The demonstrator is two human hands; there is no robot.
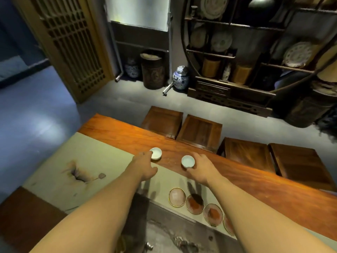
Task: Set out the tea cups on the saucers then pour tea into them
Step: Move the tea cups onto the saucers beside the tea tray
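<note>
Two small white tea cups are out over the wooden table (255, 190). My left hand (144, 166) reaches forward, its fingertips touching the rim of the left cup (156, 153), which sits on the table. My right hand (202, 168) holds the right cup (187, 161) between thumb and fingers, just above the table. Closer to me, a row of round reddish saucers with gold rims (176, 197) (194, 204) (213, 214) lies on a pale green mat (87, 161). My right forearm hides part of the last saucer.
Several dark wooden stools (199, 131) line the table's far edge. A grey stone tea tray (164, 232) is below my arms. A shelf of plates and jars (237, 52), a blue-and-white jar (180, 77) and a lattice screen (69, 44) stand beyond.
</note>
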